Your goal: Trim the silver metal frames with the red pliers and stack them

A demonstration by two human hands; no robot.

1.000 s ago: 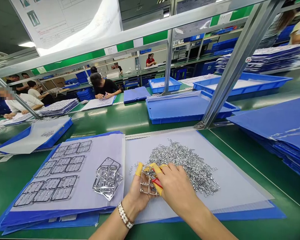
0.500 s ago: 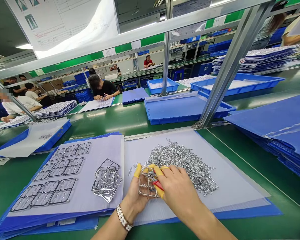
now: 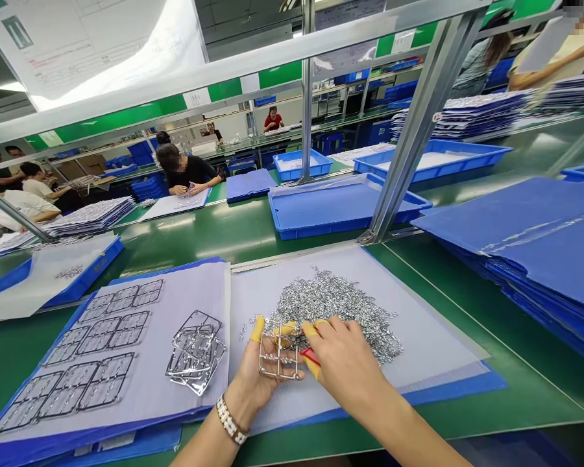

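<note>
My left hand [image 3: 254,379], wearing yellow finger cots, has its fingers closed on a silvery sprue frame [image 3: 279,358] with small parts inside its bars. In my right hand [image 3: 348,353], also with yellow finger cots, are red-handled nippers [image 3: 311,356]. Their jaws are near the upper right side of the frame, partly hidden by my fingers. Just behind my hands, a heap of small shiny parts [image 3: 338,311] lies on a white sheet [image 3: 428,337]. To the left, several more frames [image 3: 197,355] lie overlapped in a loose pile.
Rows of flat frames [image 3: 106,383] lie on the left sheet [image 3: 150,395]. A metal post [image 3: 411,130] rises behind the heap. Blue trays [image 3: 321,211] stand beyond it, and stacked blue sheets [image 3: 530,227] are at the right. A person [image 3: 182,168] works across the bench.
The view has shifted, so the scene sits farther left. The nippers have drawn from over the frame's middle to its right side. My left hand keeps hold of the frame.
</note>
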